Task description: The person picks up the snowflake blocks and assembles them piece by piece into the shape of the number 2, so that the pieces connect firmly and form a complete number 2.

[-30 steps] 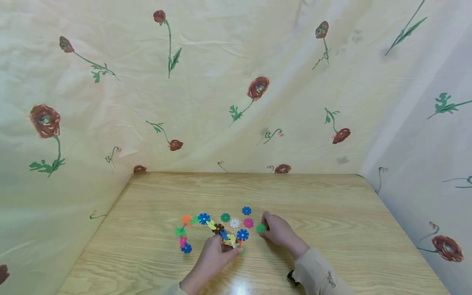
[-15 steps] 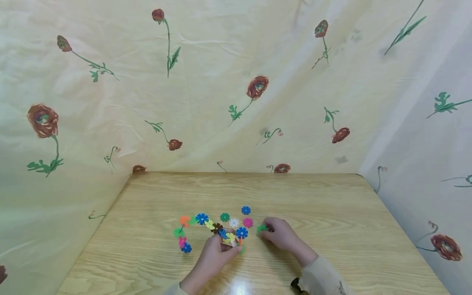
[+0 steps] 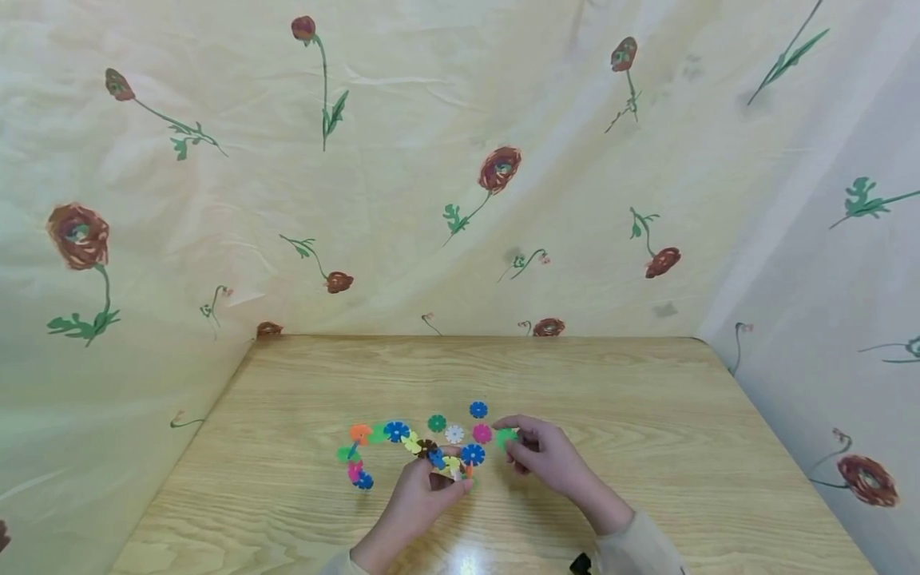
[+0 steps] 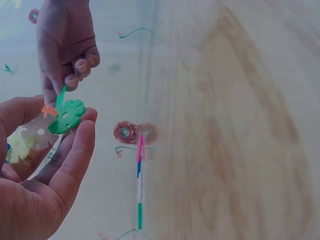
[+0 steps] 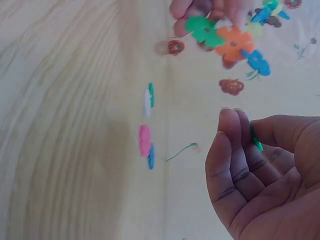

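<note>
My left hand (image 3: 420,491) grips the right-hand part of a curved chain of interlocking plastic snowflake discs (image 3: 396,431). The chain arcs out to the left, with an orange disc (image 3: 360,434) at the bend and a blue disc (image 3: 364,480) at its far tip. Near my left fingertips, the right wrist view has a green disc (image 5: 204,31), an orange disc (image 5: 233,44) and a blue disc (image 5: 258,63) joined together. To the right, my right hand (image 3: 549,455) pinches a single green snowflake disc (image 3: 505,438) between thumb and fingers, apart from the chain.
Several loose discs lie on the wooden table (image 3: 647,415) just beyond the hands: blue (image 3: 477,409), pink (image 3: 481,433), white (image 3: 454,434) and dark green (image 3: 437,423). Flower-patterned cloth (image 3: 402,160) hangs behind and at both sides of the table.
My right hand has turned the green disc in its fingers, and its index finger now reaches out further left. The right sleeve has shifted down and right. My left hand stays nearly still with the chain.
</note>
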Demonstrator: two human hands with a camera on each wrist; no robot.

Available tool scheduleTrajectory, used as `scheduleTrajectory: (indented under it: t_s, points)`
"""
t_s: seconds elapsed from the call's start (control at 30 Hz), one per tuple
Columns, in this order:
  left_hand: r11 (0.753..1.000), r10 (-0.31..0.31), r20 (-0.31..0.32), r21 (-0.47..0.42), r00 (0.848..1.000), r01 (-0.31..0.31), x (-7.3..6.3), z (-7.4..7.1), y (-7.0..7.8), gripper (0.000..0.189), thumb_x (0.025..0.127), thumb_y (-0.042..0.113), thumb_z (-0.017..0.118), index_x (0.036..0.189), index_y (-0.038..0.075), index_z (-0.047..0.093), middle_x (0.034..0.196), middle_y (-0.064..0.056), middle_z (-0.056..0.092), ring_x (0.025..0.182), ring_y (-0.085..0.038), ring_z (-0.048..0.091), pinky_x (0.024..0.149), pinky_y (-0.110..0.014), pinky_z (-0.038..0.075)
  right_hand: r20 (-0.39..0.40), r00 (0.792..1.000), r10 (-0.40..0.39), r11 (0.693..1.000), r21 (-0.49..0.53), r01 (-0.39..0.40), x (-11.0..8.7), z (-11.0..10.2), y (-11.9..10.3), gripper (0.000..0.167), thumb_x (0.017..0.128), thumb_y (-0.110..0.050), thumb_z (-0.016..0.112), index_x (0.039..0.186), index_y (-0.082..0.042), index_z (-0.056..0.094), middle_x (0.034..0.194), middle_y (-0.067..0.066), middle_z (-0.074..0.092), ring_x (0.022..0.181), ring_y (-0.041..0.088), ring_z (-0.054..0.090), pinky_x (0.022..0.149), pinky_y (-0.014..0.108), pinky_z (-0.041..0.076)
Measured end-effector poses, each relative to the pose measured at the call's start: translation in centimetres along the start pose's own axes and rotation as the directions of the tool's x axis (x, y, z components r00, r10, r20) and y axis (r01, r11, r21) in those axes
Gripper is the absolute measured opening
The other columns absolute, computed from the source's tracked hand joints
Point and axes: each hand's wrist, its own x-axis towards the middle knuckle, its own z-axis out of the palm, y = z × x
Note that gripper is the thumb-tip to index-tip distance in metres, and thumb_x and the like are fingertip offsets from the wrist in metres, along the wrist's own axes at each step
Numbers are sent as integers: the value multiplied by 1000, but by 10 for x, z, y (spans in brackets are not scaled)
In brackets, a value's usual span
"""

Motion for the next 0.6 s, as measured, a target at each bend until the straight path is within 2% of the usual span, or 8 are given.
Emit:
scheduleTrajectory:
  t_s: [0.1, 0.23, 0.43, 0.6]
  points:
    - [1000, 8, 6, 3, 1000, -8, 1, 0, -1, 36, 87, 21, 75, 120, 9, 64, 101, -4, 65, 78, -15, 62, 66, -24, 53, 4, 1000, -11, 999, 43, 11, -3, 0, -7, 32, 97, -5, 57, 129, -1, 54, 75, 14, 62, 64, 21, 61, 60, 38, 55]
    - [1000, 21, 12, 1, 1000, -21, 1, 0, -1, 33, 87, 19, 75, 116, 8, 66, 101, -4, 65, 78, -13, 63, 66, -23, 53, 5, 1000, -15, 995, 98, 14, -5, 1, -16, 31, 97, -3, 58, 126, 0, 49, 74, 15, 60, 65, 22, 62, 63, 42, 56]
    - [999, 51, 25, -19, 998, -50, 1, 1, -1, 33, 87, 16, 74, 117, 6, 66, 101, -6, 65, 77, -12, 62, 65, -22, 53, -10, 1000, -17, 994, 104, 18, -6, 3, -24, 28, 97, -6, 59, 123, 2, 56, 80, 18, 61, 66, 21, 62, 65, 42, 56]
    - [998, 52, 23, -45, 998, -51, 1, 2, -2, 36, 87, 14, 74, 122, 6, 65, 102, -6, 65, 76, -12, 63, 64, -22, 53, -19, 999, -45, 994, 96, 46, -7, 4, -27, 28, 97, -11, 60, 124, -3, 62, 79, 11, 63, 67, 19, 63, 64, 39, 57]
